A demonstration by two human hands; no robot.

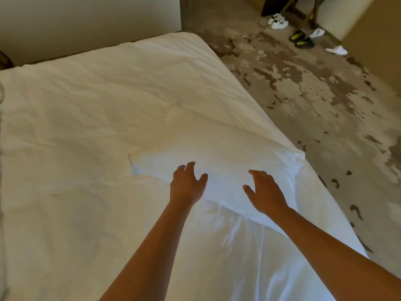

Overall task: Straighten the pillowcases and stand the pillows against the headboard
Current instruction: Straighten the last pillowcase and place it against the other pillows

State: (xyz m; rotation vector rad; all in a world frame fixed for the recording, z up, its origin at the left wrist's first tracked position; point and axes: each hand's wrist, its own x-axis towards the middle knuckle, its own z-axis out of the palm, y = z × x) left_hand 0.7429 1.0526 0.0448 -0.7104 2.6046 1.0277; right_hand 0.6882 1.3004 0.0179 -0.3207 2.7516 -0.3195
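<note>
— Forearms nearest; fingers on left hand (187, 185) and right hand (265, 193)?
— Spread, empty, hovering over the pillow (219, 164), flat near the bed's (86, 131) right edge.
— Step?
— Probably reaching to grasp. Next: grip both sides, tug pillowcase smooth.

A single wide-angle camera, worn on the person's head, looked forward and down across the bed (86, 127) from close range at its near side. Both bare forearms entered from the bottom edge, the left hand (186, 183) and right hand (265, 192) landing just below centre frame. The view took in the carpeted floor (303, 94) at right and a wall (86, 18) at top left. Straight edges bowed toward the frame's margins.
</note>
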